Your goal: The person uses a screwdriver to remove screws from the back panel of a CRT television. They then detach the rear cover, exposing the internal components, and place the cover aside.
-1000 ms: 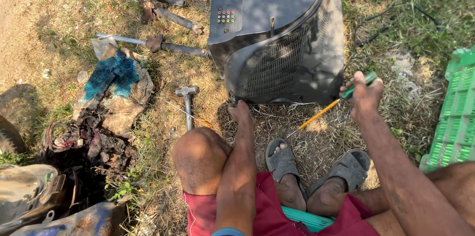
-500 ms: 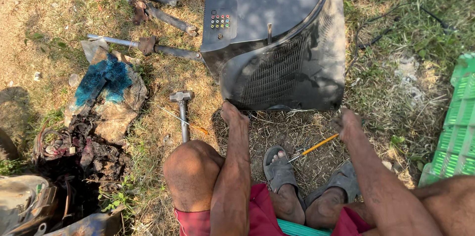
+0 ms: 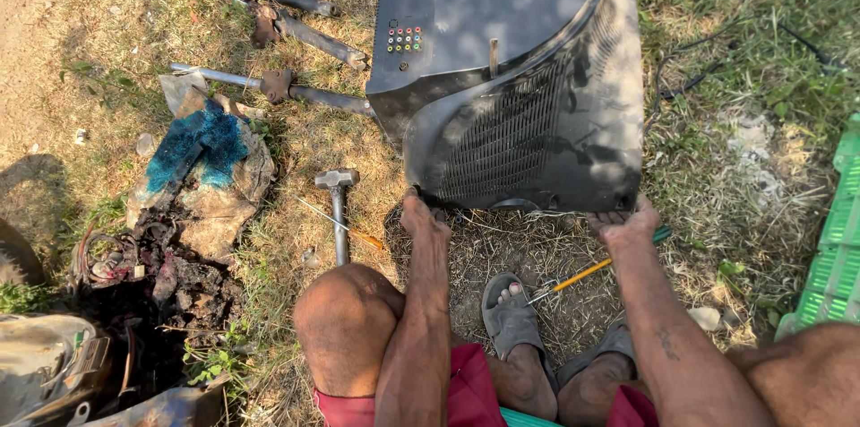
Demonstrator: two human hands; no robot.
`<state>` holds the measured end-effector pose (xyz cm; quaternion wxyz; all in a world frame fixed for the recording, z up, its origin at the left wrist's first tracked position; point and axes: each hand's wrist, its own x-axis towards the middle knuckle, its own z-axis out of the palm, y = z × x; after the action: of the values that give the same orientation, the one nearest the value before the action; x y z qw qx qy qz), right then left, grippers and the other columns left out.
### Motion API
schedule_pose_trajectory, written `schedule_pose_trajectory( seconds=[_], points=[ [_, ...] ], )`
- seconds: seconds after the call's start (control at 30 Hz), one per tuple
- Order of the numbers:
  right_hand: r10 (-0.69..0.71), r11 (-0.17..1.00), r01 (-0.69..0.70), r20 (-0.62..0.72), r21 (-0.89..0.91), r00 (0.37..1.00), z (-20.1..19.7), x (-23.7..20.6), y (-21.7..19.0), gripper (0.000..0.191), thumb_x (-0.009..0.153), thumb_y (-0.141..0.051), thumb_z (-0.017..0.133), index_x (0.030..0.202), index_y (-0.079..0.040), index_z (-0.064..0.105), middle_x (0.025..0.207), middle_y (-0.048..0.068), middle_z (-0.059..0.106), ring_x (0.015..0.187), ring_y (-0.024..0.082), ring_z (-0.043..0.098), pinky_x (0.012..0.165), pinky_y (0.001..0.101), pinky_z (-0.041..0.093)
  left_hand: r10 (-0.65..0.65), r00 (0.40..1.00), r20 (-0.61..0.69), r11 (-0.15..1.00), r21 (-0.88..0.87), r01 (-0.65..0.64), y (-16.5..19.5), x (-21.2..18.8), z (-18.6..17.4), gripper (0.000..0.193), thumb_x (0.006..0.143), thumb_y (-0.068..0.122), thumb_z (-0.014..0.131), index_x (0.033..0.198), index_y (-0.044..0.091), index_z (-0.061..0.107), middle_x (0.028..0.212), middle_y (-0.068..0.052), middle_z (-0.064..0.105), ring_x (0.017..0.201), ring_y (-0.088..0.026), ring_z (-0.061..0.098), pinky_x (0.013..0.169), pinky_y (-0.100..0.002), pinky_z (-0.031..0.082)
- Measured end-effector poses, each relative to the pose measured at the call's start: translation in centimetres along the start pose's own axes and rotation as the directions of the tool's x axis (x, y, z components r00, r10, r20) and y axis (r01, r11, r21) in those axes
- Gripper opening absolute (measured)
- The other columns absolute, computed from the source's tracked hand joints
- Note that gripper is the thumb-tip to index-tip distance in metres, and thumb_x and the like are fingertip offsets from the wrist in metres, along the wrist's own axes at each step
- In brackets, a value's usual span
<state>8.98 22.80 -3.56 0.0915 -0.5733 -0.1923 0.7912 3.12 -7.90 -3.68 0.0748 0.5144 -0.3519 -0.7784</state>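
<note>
An old dark grey tube television [image 3: 511,69] lies screen-down on dry grass, its vented back shell facing up. My left hand [image 3: 425,217] grips the near lower-left edge of the shell. My right hand [image 3: 624,221] holds the near lower-right edge, fingers curled onto it. A screwdriver [image 3: 580,276] with a yellow shaft and green handle lies on the ground under my right wrist. My knees and sandalled feet [image 3: 511,319] are just in front of the set.
A hammer [image 3: 338,212] lies left of my left hand. Rusty rods and shock absorbers [image 3: 269,6] lie at the back left. A blue-stained lump of debris [image 3: 208,163] and tangled scrap sit on the left. A green plastic crate [image 3: 838,248] stands at right, and black cables [image 3: 717,77] lie in the grass.
My right hand held the screwdriver near the set a second ago; it has put it on the ground and moved to the television's edge. My left hand stayed on the shell.
</note>
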Motion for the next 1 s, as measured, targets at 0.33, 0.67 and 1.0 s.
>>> schedule_pose_trajectory(
  seconds=[0.33, 0.67, 1.0],
  points=[
    [-0.044, 0.960, 0.066, 0.086, -0.272, 0.995, -1.1, -1.1, -1.1, 0.027, 0.104, -0.027, 0.048, 0.112, -0.003, 0.058, 0.105, 0.018, 0.065, 0.099, 0.026, 0.071, 0.088, 0.0488, 0.063, 0.001, 1.000, 0.008, 0.999, -0.034, -0.001, 0.2, 0.7, 0.2, 0.037, 0.099, 0.024, 0.057, 0.119, -0.007, 0.057, 0.097, -0.011, 0.055, 0.081, -0.019, 0.054, 0.061, -0.037, 0.047],
    [-0.118, 0.964, 0.128, 0.056, -0.234, 0.991, 1.4, -3.6, -3.9, 0.043, 0.108, -0.031, 0.026, 0.122, -0.004, 0.056, 0.115, 0.017, 0.067, 0.106, 0.027, 0.072, 0.096, 0.0527, 0.057, -0.004, 0.999, -0.035, 1.000, -0.004, 0.004, 1.0, -2.9, 0.7, 0.032, 0.100, 0.022, 0.063, 0.114, -0.004, 0.049, 0.095, -0.010, 0.053, 0.069, -0.018, 0.054, 0.053, -0.032, 0.043],
    [-0.168, 0.824, 0.157, 0.031, -0.545, 0.985, -1.8, 0.0, -2.5, 0.035, 0.110, -0.035, 0.038, 0.126, -0.009, 0.053, 0.109, 0.013, 0.053, 0.100, 0.025, 0.056, 0.097, 0.0520, 0.054, 0.026, 1.000, 0.002, 0.995, 0.098, -0.026, 0.5, -2.2, 0.0, 0.038, 0.097, 0.018, 0.065, 0.124, -0.005, 0.051, 0.103, -0.014, 0.059, 0.080, -0.020, 0.060, 0.061, -0.032, 0.051]
  ],
)
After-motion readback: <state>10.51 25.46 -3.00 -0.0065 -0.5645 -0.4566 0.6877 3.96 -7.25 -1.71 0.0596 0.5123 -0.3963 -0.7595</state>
